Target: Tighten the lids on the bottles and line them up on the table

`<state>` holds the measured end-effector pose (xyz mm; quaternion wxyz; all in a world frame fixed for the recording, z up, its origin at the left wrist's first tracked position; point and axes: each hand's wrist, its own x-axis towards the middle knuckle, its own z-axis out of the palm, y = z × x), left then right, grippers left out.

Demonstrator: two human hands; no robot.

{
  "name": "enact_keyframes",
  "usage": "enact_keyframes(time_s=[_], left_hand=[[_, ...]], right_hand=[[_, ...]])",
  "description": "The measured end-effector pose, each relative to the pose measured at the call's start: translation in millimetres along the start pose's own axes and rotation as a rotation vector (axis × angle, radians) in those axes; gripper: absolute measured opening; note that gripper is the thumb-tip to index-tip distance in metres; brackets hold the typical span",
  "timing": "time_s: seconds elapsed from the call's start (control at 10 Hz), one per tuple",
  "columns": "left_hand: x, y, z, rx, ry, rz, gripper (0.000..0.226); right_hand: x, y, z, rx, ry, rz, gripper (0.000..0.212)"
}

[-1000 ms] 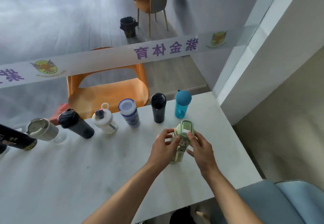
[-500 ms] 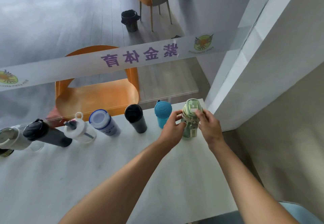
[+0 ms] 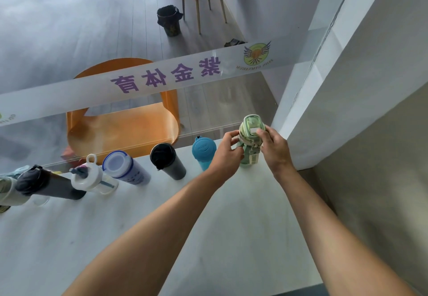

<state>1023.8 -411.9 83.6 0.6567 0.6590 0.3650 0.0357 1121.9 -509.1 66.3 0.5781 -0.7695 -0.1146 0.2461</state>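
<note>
A green bottle with a clear flip lid stands upright at the far right end of the white table, next to the glass wall. My left hand grips its left side and my right hand grips its right side near the lid. To its left runs a row along the back edge: a blue bottle, a black tumbler, a white-and-blue bottle, a clear bottle with a white loop lid and a dark bottle.
A glass partition with a frosted lettered band rises behind the table. An orange chair sits beyond it. A white pillar stands close at the right. Another pale bottle is cut off at the left edge.
Both hands carried the green bottle from the middle of the table to the far right end of the row and set it down beside the blue bottle. The view has shifted right.
</note>
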Motion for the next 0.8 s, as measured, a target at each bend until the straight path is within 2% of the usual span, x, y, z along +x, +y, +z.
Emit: enact_keyframes(time_s=[0.1,0.2,0.3,0.4,0.6,0.7,0.8], left_hand=[[-0.7,1.7,-0.4,0.006,-0.004,0.002,0.045],[-2.1,2.7,-0.6,-0.008,-0.004,-0.002,0.047],[-5.4,2.0,-1.3,-0.002,-0.023,-0.007,0.05],[-5.5,2.1,-2.1,0.0,-0.039,-0.013,0.052],[-18.9,4.9,-10.7,0.106,-0.068,0.003,0.055],[-32.7,0.1,-23.1,0.315,-0.059,0.038,0.048],[-42.7,-4.1,-33.3,0.405,-0.006,0.045,0.044]], right_hand=[[0.6,-2.0,3.6,-0.027,-0.01,-0.009,0.031],[0.4,-3.2,6.4,-0.063,-0.006,-0.006,0.051],[0.6,-3.4,7.4,-0.087,-0.007,0.004,0.061],[-0.2,-4.3,8.1,-0.097,-0.007,0.008,0.063],[-10.6,-6.2,10.0,-0.17,0.043,-0.026,0.051],[-19.1,-5.7,8.8,-0.22,0.115,-0.128,0.047],[-26.6,-10.2,13.4,-0.268,0.204,-0.197,0.051]])
